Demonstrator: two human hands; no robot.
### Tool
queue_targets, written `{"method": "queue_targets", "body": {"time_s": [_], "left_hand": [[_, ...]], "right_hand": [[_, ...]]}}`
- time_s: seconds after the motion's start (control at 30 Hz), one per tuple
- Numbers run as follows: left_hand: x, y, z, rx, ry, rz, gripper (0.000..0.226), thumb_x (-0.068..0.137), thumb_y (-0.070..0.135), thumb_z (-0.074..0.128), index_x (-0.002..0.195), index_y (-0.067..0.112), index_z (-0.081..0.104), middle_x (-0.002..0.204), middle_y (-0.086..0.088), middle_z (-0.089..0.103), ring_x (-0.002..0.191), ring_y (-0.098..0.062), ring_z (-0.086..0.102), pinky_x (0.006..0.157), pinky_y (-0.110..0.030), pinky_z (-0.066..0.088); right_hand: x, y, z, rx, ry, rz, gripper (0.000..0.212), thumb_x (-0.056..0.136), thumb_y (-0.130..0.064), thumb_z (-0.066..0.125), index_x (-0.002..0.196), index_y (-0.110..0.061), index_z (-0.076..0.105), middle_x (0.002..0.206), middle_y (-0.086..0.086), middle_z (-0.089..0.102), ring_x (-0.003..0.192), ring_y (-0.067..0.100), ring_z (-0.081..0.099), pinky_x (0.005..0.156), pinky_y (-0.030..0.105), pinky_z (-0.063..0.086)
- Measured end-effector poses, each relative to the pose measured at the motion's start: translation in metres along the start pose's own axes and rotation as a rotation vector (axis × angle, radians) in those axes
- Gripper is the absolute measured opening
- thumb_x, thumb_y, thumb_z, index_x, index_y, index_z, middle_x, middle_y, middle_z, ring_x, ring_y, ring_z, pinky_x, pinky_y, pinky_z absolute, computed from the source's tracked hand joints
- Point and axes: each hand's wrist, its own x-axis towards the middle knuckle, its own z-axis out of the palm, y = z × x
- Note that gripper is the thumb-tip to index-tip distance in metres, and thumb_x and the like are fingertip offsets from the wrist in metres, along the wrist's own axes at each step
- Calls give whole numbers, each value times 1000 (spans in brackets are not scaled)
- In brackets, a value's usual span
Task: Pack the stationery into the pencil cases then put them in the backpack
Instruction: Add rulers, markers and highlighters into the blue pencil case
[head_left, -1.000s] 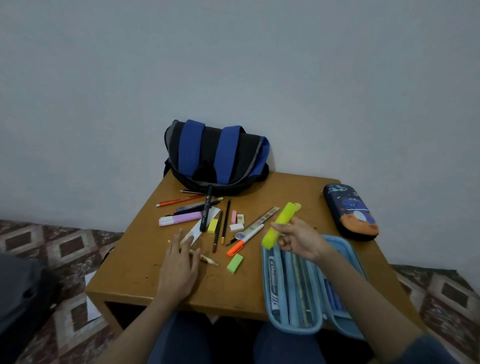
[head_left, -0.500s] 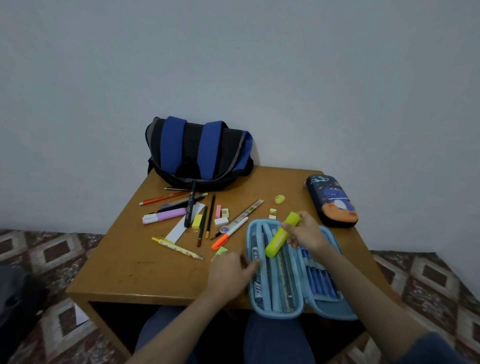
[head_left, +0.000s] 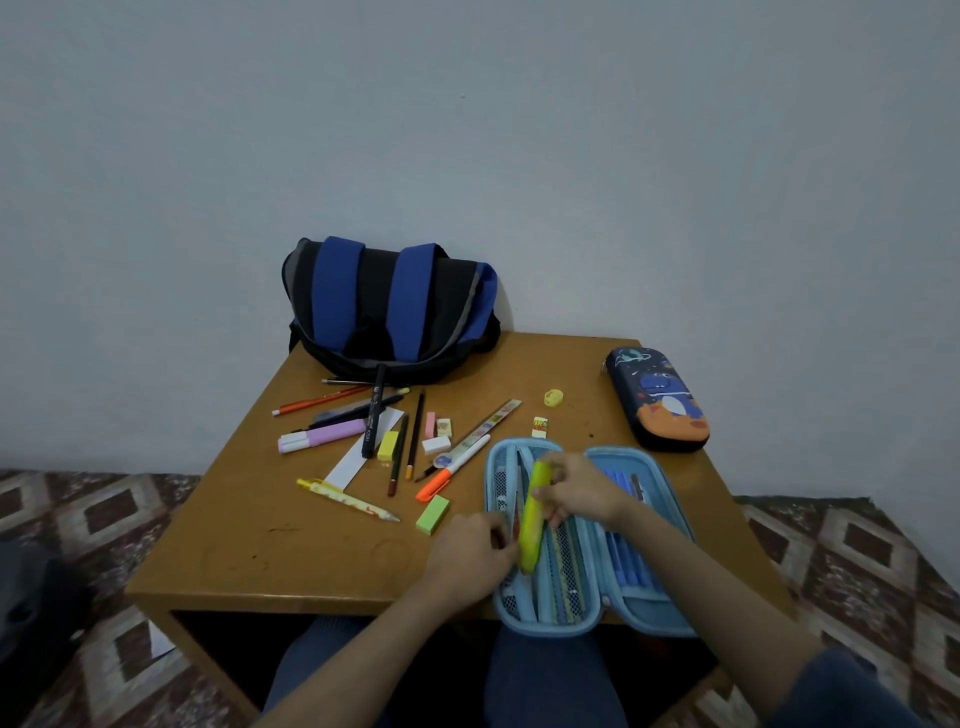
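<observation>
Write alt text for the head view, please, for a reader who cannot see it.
A right hand holds a yellow highlighter over an open blue case on the table, the left hand by its lower end. Loose stationery lies to the left, a backpack at the far edge, a closed dark case far right.

Nothing can be read for certain. The black marker (head_left: 375, 415) on the worktop (head_left: 291, 540) carries white lettering along its barrel, too small and blurred to make out. The small white eraser (head_left: 540, 427) bears a coloured printed label, also illegible. The ruler (head_left: 488, 426) shows a row of printed marks whose figures cannot be told. The dark pencil case (head_left: 660, 400) has cartoon artwork on its lid, with any wording too small to read.
</observation>
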Motion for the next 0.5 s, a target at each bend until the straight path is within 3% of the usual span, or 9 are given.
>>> {"method": "queue_targets", "body": {"time_s": [0.1,0.2,0.27,0.33,0.4,0.5], "left_hand": [[0,-1,1,-29,12,12,15,86,25,61,72,23,54,71,7,58,68,-9,58,65,-26,51],[1,-3,1,-47,33,3,13,83,28,64,77,23,53,73,7,58,71,-11,58,69,-31,52],[0,-3,0,-68,57,-2,18,81,30,68,92,23,55,75,7,57,71,-12,57,66,-30,50],[0,-1,-2,-65,76,33,37,81,29,69,114,26,52,79,9,54,71,-10,54,62,-25,46],[-1,2,-3,18,85,103,51,83,30,67,130,30,47,89,8,51,78,-9,51,66,-22,44],[-2,3,-4,119,73,149,53,87,35,60,137,33,43,104,3,53,92,-12,52,77,-27,46]], "right_hand": [[-2,-1,11,-95,-64,-14,54,86,-4,64,133,1,40,73,13,61,48,14,58,45,22,50],[-2,-6,10,-297,-28,-81,37,94,-12,52,128,-3,43,78,15,65,43,10,57,43,19,47],[-1,-9,5,-465,7,-133,27,94,-8,43,121,-7,45,77,13,64,57,19,63,52,29,52],[-1,-9,4,-625,13,-178,29,86,-2,48,115,-9,45,91,13,66,83,28,63,67,38,50],[-2,-8,6,-726,3,-206,37,80,-1,53,114,-11,44,99,12,64,92,28,59,67,38,46],[-2,-7,7,-780,2,-242,41,76,1,55,113,-12,45,100,10,60,89,25,55,59,32,38]]}}
